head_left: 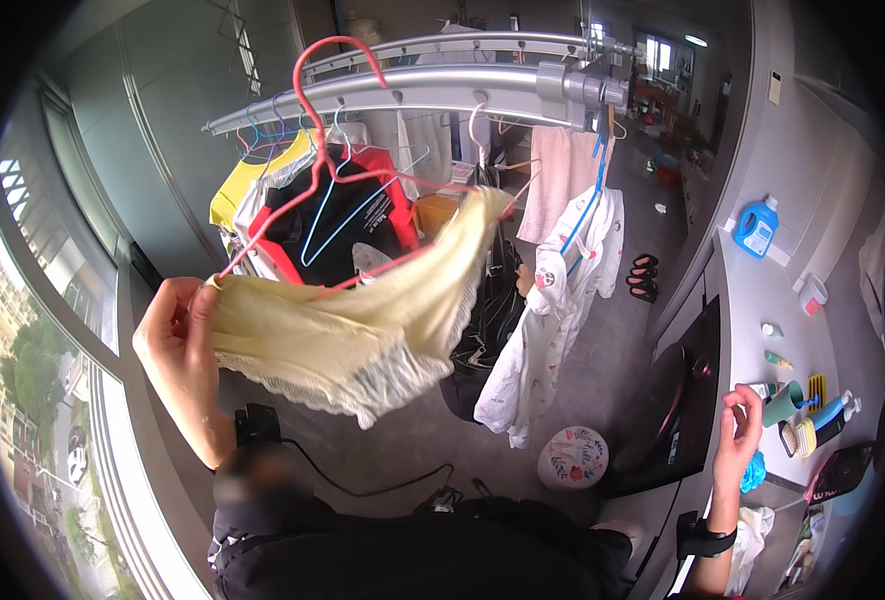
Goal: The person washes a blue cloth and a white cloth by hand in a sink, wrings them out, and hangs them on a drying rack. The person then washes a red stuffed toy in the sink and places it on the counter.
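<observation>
My left hand [180,337] pinches the left end of a red clothes hanger [321,112] together with the edge of a pale yellow, lace-trimmed undergarment [352,330]. The garment stretches across the hanger, and its far side drapes over the other end. In the picture the hanger's hook overlaps the aluminium drying rail [442,84]; whether they touch, I cannot tell. My right hand [739,427] is raised at the right, its fingers loosely curled and nothing visible in its grasp. It appears nearest the counter's edge and a green cup [782,405].
Beyond hang a black-and-red shirt [330,217], an empty blue hanger [352,191], a pink towel [559,184] and a white patterned garment [547,322]. A round stool [574,457] stands below. The right-hand counter [750,307] carries a blue detergent bottle [756,227] and brushes. Windows [105,450] line the left.
</observation>
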Demonstrator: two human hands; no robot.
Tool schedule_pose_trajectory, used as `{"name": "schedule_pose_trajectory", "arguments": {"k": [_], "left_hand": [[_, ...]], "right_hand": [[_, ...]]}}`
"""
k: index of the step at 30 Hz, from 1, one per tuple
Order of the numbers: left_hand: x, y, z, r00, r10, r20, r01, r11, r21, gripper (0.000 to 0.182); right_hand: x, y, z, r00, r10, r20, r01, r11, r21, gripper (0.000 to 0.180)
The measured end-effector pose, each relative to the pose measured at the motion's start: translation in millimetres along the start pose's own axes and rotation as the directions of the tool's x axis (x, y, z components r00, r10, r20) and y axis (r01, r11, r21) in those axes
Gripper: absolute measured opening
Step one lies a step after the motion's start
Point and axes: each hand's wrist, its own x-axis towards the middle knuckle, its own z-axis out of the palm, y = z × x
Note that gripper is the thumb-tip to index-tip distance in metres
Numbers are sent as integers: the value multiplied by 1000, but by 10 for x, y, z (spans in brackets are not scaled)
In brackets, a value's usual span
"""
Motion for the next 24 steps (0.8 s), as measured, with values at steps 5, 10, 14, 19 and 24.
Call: {"name": "schedule_pose_trajectory", "arguments": {"k": [5,10,14,19,24], "left_hand": [[210,-369,188,979,123,-162,-84,970,229,14],[260,-830,906,985,161,-69,-136,951,278,19],[234,-1053,1514,995,80,-54,-69,982,174,21],[283,-1091,2022,998,-2,-58,3,1000,22,24],[285,-1053,2396,999,-1,-32,0,1000,-17,24]], "right_hand": [[-95,201,-29,995,100,-28,-100,995,19,24],[-232,372,-124,990,136,-25,-135,990,50,19],[-400,436,-232,987,159,-30,-157,986,48,16],[-573,466,-357,973,221,-68,-222,975,-21,11],[-706,507,-397,965,234,-119,-242,969,-54,8]]}}
